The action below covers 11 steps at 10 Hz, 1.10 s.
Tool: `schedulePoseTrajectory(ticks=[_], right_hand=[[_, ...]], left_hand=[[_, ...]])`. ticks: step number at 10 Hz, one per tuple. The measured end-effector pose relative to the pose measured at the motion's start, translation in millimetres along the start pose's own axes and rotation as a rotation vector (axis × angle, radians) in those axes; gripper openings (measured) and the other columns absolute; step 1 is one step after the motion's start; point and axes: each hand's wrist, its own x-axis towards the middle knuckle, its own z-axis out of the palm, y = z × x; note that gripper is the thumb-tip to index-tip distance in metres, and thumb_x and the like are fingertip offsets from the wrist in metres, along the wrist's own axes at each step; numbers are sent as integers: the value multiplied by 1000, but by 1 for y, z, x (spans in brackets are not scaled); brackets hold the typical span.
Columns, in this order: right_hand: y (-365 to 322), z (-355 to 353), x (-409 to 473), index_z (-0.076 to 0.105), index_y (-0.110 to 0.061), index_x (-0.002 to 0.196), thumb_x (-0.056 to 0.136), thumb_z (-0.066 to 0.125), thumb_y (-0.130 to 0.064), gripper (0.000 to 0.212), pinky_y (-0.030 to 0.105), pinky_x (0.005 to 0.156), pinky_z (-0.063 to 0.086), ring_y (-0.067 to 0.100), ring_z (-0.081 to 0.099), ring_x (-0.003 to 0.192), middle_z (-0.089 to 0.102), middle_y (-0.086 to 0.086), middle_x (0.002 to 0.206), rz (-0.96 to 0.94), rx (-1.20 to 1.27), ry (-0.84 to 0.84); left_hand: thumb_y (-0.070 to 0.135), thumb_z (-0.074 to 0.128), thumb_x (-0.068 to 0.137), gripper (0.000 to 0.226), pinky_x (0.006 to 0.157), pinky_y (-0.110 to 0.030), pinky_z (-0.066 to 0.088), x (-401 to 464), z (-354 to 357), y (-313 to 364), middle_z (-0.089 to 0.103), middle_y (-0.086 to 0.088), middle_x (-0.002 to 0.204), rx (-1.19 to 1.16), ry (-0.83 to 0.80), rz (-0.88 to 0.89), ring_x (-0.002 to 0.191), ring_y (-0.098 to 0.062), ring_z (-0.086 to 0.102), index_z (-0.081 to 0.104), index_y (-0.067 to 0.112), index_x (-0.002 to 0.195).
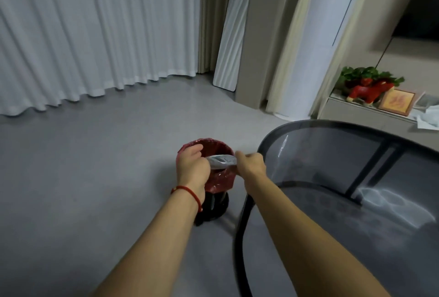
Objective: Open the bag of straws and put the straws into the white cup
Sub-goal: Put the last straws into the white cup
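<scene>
Both my hands reach out over a small bin with a red liner [218, 181] that stands on the floor. Between them stretches a crumpled clear plastic bag [221, 161]. My left hand [193, 166] grips its left end with curled fingers. My right hand [250, 164] pinches its right end. No straws and no white cup are in view.
A dark glass oval table [356, 177] with a black frame lies to the right of my arms. The grey floor spreads left to white curtains [95, 35]. A low cabinet [370, 116] at the back right carries a red toy, a framed picture and papers.
</scene>
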Motion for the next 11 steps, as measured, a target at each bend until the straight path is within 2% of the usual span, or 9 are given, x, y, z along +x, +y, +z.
schedulePoseTrajectory(ticks=[1,2,3,4,5,6,7,9,11], right_hand=[[-8,16,24,68,0,95,102,54,-35,38,37,68,57,30,69,78,73,18,96,2,-32,-49],[-9,29,31,66,-2,125,107,48,-25,34,47,96,59,33,70,104,72,19,118,-98,-91,-108],[0,40,28,67,-3,126,106,45,-7,30,40,100,51,33,63,116,63,19,127,-331,-419,-91],[11,48,24,52,-4,145,102,49,4,43,43,113,45,39,49,139,40,22,156,-392,-703,-171],[12,47,22,19,-8,165,101,49,6,72,47,125,31,36,19,159,7,17,174,-368,-820,-317],[8,37,18,12,-11,166,99,50,7,79,48,122,37,38,25,157,0,13,176,-397,-822,-295],[6,17,4,29,-8,160,96,54,5,70,44,110,48,39,47,143,11,13,174,-468,-784,-215],[11,-44,-43,60,-9,140,102,53,-8,40,42,109,46,34,53,134,47,12,153,-602,-686,-161],[28,-128,-121,70,-20,129,100,55,-10,35,19,103,49,10,63,119,64,1,136,-622,-497,-67]], left_hand=[[-11,47,88,49,101,-44,53,21,-8,-7,63,-11,128,-61,99,-59,115,-27,62,65,14,126],[-4,52,86,42,96,-44,56,32,-13,-14,69,-10,121,-58,176,-80,108,-27,66,68,15,121],[-6,48,88,45,89,-41,60,32,-6,-14,66,-10,122,-103,234,-88,99,-24,68,64,14,125],[-7,44,91,43,71,-31,62,25,7,-9,64,-8,115,-171,291,-70,81,-14,66,61,13,125],[-7,45,94,40,73,-33,62,20,11,-5,64,-8,117,-182,291,-25,83,-12,65,61,14,124],[-7,45,94,41,69,-31,61,18,10,-4,64,-10,118,-203,285,-61,83,-16,67,61,13,126],[-6,46,94,39,63,-28,58,12,11,1,66,-7,101,-231,268,-63,81,-17,68,62,12,125],[-2,53,93,25,52,-22,53,-12,3,18,69,-9,90,-252,192,35,62,-14,64,63,18,105],[-14,51,81,33,57,-25,53,-78,-20,41,69,-9,89,-224,-17,374,67,-15,63,66,12,95]])
